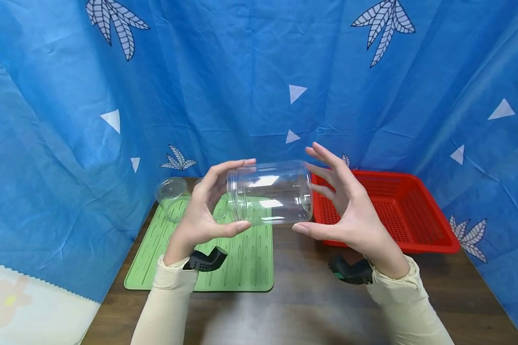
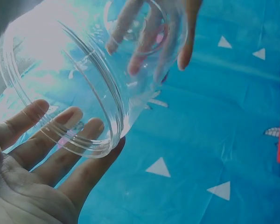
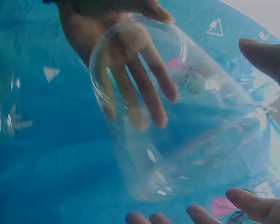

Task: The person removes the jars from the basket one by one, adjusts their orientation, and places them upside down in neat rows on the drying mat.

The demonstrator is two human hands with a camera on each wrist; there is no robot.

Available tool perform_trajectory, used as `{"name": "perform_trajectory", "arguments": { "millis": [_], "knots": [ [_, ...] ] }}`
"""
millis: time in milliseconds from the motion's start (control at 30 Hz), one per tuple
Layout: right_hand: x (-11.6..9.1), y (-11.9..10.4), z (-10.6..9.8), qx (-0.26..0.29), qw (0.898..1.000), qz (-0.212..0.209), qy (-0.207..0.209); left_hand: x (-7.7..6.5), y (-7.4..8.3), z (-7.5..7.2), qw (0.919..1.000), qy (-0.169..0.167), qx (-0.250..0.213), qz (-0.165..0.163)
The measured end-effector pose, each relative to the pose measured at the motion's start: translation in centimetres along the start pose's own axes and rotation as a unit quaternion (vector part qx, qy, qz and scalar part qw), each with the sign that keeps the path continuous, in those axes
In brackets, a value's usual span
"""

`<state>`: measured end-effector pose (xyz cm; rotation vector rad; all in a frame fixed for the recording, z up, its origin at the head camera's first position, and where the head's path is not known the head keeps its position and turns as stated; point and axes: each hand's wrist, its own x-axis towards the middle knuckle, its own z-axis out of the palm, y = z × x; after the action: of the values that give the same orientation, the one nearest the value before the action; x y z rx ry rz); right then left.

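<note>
A clear jar [image 1: 273, 191] lies sideways in the air between my two hands, its ridged mouth toward the left. My left hand [image 1: 209, 203] holds it at the mouth end, thumb below and fingers over the top; in the left wrist view its fingers lie along the jar's rim [image 2: 77, 148]. At the base end, my right hand [image 1: 345, 201] is spread wide, thumb low and fingers raised. The right wrist view shows its fingers [image 3: 252, 203] standing apart from the jar wall [image 3: 144, 154].
Below the left arm lies a green ridged mat [image 1: 241, 268] on a dark wooden table [image 1: 302, 292]. Another clear container [image 1: 171, 189] is on the mat's back left. A red plastic basket [image 1: 431, 211] stands at the right. Blue curtain [image 1: 250, 72] surrounds the table.
</note>
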<state>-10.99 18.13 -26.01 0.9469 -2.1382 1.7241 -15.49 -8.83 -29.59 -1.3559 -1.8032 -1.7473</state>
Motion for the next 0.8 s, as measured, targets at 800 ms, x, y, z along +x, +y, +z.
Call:
{"name": "perform_trajectory", "arguments": {
  "millis": [800],
  "knots": [
    [0.6,1.7,0.1,0.070,0.997,0.033,0.008,0.0,0.3,0.1,0.9985,-0.017,0.018,-0.048]
  ]
}}
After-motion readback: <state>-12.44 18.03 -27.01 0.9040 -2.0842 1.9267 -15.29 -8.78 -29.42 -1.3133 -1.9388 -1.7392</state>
